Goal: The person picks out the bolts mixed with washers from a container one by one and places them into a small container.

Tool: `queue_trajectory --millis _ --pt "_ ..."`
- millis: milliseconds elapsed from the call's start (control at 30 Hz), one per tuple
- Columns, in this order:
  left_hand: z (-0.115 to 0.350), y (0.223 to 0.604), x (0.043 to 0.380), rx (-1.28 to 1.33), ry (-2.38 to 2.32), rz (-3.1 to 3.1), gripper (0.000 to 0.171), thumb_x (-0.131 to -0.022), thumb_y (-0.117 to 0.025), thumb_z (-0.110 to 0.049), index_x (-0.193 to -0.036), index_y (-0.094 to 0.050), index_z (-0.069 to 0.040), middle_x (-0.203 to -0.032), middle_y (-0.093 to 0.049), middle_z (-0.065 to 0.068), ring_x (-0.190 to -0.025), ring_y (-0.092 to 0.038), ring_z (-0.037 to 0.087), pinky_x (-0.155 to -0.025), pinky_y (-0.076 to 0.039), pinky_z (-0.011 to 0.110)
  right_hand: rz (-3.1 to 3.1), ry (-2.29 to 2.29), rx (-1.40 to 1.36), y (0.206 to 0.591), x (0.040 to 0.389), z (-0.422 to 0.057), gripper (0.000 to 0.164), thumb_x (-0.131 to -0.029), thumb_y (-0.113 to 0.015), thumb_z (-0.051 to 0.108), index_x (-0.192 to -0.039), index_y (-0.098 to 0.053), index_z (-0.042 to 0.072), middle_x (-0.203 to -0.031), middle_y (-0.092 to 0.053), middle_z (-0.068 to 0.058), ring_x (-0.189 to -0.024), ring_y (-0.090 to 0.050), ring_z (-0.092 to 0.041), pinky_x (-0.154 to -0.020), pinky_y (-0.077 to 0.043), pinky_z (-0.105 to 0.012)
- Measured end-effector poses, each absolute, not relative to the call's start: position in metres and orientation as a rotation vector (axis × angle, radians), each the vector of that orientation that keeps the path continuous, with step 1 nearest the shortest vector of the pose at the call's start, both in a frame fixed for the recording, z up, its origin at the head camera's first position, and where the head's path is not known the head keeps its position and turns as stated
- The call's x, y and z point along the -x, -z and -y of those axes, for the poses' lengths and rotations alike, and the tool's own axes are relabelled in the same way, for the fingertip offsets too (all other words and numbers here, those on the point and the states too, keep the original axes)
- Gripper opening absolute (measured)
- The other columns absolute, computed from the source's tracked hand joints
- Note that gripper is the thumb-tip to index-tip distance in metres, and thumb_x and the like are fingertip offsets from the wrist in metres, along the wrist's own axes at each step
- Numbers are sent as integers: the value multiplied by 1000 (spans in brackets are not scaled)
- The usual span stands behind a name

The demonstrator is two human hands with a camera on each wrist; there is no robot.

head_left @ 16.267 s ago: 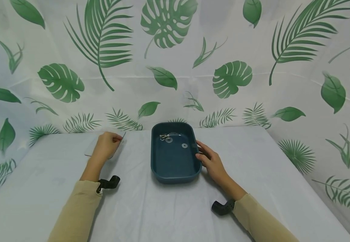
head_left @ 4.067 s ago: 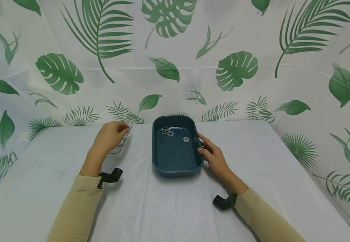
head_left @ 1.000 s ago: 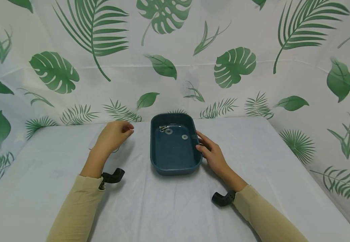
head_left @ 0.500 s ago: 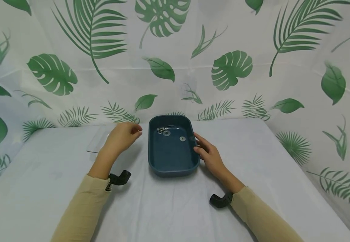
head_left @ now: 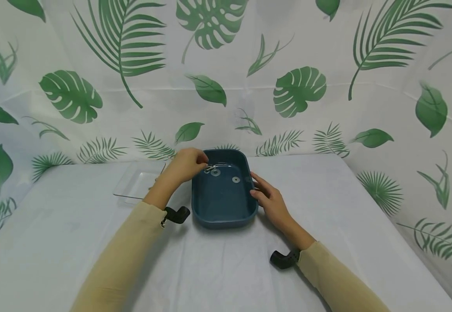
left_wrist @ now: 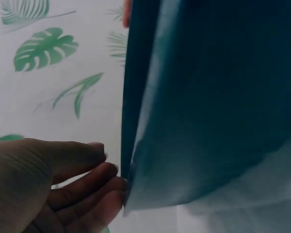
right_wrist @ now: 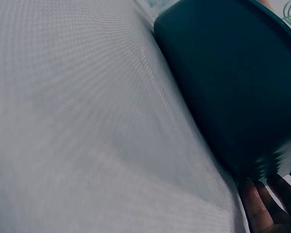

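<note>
A dark blue plastic basin [head_left: 224,203] stands in the middle of the white-covered table. Inside, near its far left corner, lie several small metal screws [head_left: 211,167] beside a flat washer [head_left: 215,172]; another washer [head_left: 236,180] lies farther right. My left hand [head_left: 185,164] reaches to the basin's left rim, fingertips close to the screws. In the left wrist view its fingers [left_wrist: 82,199] are loosely bent beside the basin wall, nothing visible between them. My right hand [head_left: 270,199] holds the basin's right side, thumb over the rim, fingers [right_wrist: 259,208] against the outer wall.
A clear shallow tray [head_left: 126,196] sits left of the basin, partly hidden by my left forearm, with small pieces at its right side. A leaf-printed cloth [head_left: 249,95] hangs behind the table. Each wrist carries a black camera mount [head_left: 177,214].
My left hand has left the clear tray and moved right to the basin's left rim, uncovering more of the tray. The right hand stays at the basin's side.
</note>
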State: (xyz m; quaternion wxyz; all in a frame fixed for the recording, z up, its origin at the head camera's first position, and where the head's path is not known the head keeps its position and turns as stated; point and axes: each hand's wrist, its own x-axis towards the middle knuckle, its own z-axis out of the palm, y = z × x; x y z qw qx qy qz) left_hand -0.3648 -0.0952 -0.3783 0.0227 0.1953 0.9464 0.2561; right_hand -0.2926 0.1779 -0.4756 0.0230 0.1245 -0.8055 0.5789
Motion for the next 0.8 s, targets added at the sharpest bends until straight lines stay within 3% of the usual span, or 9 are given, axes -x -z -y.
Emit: queue_trajectory --millis 600,800 --pt "69 374 395 -544 -607 -2825 36 -99 -64 -15 -131 -65 2 -134 -66 19 -124 -62 34 -105 -52 45 2502 -1798 -345 476 294 -179 53 -104 -53 22 -156 -41 25 -152 -49 -23 -137 -53 -40 -103 -50 -58" --pt "54 381 400 -456 -495 -2837 33 -97 -63 -9 -128 -65 1 -133 -65 17 -123 -62 33 -102 -53 43 2501 -1790 -346 476 294 -180 53 -104 -54 23 -155 -43 25 -151 -51 -22 -135 -55 -39 -102 -52 -57"
